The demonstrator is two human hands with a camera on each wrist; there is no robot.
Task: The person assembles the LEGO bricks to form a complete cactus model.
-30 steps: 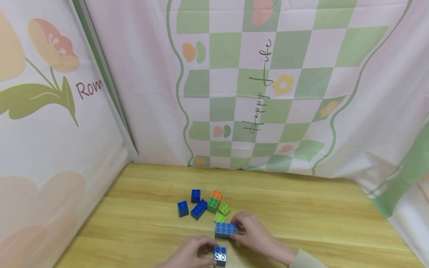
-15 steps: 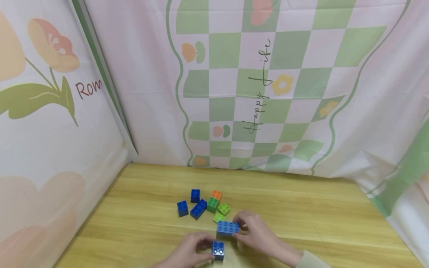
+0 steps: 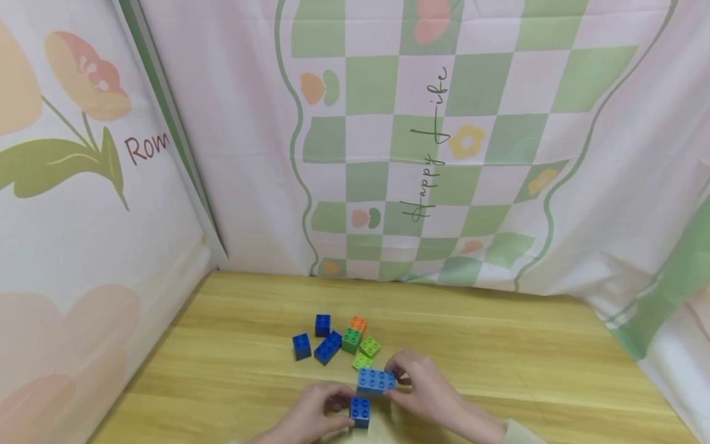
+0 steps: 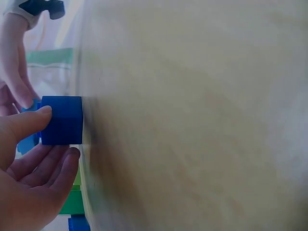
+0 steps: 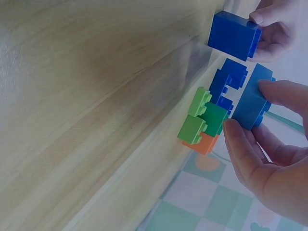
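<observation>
Between thumb and fingers, my left hand [image 3: 313,412] pinches a dark blue square building brick [image 3: 360,412], studs up. My right hand [image 3: 426,387] grips one end of a longer, lighter blue brick [image 3: 376,381], whose studs also face up. In the right wrist view, the lighter blue brick [image 5: 252,96] is raised off the table and the dark blue brick [image 5: 233,34] is apart from it. The left wrist view shows the dark blue brick [image 4: 62,120] partly covering the lighter one.
Beyond the hands lie loose bricks: two lime bricks [image 3: 370,346], a green one [image 3: 351,340], an orange one [image 3: 358,323] and several dark blue ones [image 3: 328,348]. The wooden table [image 3: 222,370] meets a patterned curtain [image 3: 427,154] at the back and a printed panel [image 3: 100,246] on the left.
My left hand has moved slightly forward and left with the dark blue brick, bringing it nearer the lighter one. The lighter blue brick has shifted slightly right in my right hand.
</observation>
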